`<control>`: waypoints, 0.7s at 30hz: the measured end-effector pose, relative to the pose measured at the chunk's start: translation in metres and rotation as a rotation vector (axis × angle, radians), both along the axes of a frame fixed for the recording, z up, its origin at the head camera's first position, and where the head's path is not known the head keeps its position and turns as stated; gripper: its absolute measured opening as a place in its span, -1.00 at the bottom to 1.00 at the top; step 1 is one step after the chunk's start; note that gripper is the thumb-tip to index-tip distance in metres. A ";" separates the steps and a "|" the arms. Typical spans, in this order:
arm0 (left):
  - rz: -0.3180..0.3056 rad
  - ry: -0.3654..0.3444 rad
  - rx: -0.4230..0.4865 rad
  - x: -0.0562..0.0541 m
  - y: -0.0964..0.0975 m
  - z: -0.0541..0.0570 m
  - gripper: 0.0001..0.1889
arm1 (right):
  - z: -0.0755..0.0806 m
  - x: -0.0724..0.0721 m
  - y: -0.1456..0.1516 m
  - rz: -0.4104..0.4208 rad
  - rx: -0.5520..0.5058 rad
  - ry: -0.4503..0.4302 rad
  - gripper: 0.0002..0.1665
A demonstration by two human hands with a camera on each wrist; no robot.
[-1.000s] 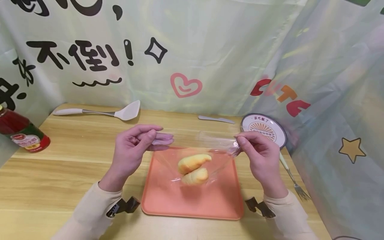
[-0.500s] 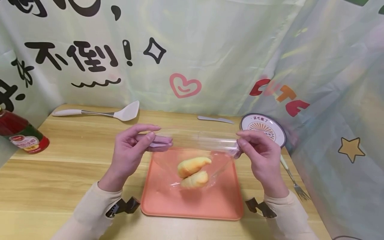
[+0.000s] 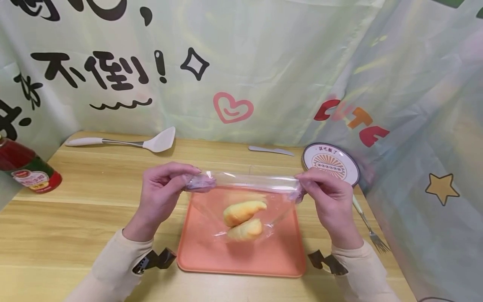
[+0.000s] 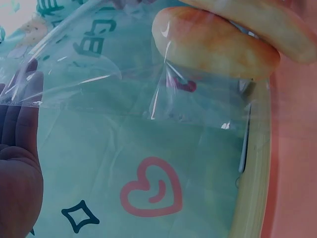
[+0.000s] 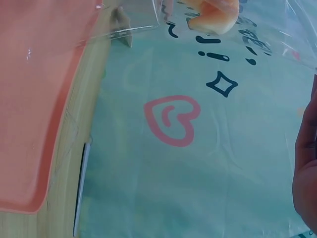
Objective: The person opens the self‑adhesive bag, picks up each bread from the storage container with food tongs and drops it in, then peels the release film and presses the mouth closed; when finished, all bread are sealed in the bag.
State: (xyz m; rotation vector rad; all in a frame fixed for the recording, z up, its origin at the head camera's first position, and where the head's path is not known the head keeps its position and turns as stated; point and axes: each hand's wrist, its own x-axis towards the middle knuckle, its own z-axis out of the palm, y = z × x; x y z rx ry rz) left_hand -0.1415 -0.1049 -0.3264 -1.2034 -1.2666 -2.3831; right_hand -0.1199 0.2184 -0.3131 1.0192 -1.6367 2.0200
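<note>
A clear plastic bag (image 3: 252,181) is stretched between my hands above an orange tray (image 3: 241,261). Two bread rolls (image 3: 244,212) lie one against the other in its lower part, also visible as a roll (image 4: 213,43) through the film in the left wrist view. My left hand (image 3: 163,191) pinches the bag's upper left corner. At the upper right corner, my right hand (image 3: 329,196) pinches the film between thumb and fingers. Crumpled plastic covers the left fingertips. In the right wrist view, only the edge of the right hand (image 5: 306,171) shows.
A white spatula (image 3: 158,141) and a table knife (image 3: 271,150) lie along the back of the wooden table. At right are a patterned plate (image 3: 332,153) and a fork (image 3: 371,230). A red sauce bottle (image 3: 32,172) stands at far left. Printed cloth hangs behind.
The left fingers have gone from spread apart to drawn together on the bag's corner. Its top edge is now pulled taut, and the rolls have dropped slightly. My right hand has hardly moved.
</note>
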 end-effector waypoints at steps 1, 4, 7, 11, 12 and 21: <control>-0.019 0.013 0.002 0.000 0.000 0.000 -0.56 | -0.001 0.000 0.000 0.001 -0.007 0.002 -0.83; -0.098 0.065 0.009 0.000 -0.001 0.000 -0.56 | -0.002 0.001 0.001 0.002 -0.025 0.003 -0.78; -0.130 0.095 0.007 0.000 -0.001 -0.001 -0.56 | -0.003 0.002 0.002 -0.012 -0.018 -0.001 -0.75; -0.060 0.106 -0.025 0.002 -0.001 -0.002 -0.66 | -0.005 0.003 0.003 0.007 -0.001 0.013 -0.72; -0.020 0.102 -0.041 0.003 0.000 -0.002 -0.69 | -0.005 0.004 0.003 0.009 0.005 0.020 -0.70; 0.176 0.047 -0.148 0.011 0.000 0.000 -0.82 | -0.004 0.005 0.000 -0.103 0.063 -0.010 -0.84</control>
